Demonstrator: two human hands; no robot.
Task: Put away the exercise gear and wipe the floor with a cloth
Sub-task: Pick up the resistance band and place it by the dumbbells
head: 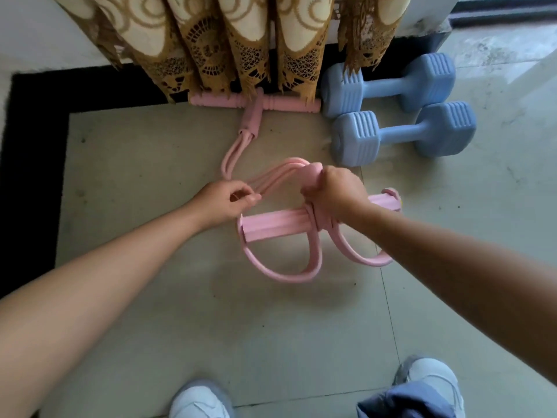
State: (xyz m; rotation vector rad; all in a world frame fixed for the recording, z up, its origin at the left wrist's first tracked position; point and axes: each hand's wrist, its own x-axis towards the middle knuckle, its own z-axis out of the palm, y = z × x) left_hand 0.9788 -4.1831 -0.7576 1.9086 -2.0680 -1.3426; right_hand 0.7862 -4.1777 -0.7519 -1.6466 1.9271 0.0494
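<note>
A pink pedal resistance band lies on the tiled floor. Its foot bar (277, 226) with two foot loops (280, 274) is lifted just in front of me. Its handle bar (256, 101) rests by the curtain hem. Pink elastic tubes (232, 158) run between the two bars. My right hand (331, 194) grips the band's pink middle sleeve above the foot bar. My left hand (227, 203) pinches the tubes to the left of it. Two blue dumbbells (404, 134) stand side by side on the floor, to the right of the handle bar.
A brown and cream lace curtain (229, 43) hangs down to the floor at the back. A black floor border (33, 164) runs along the left and back. My two pale shoes (200, 401) show at the bottom edge.
</note>
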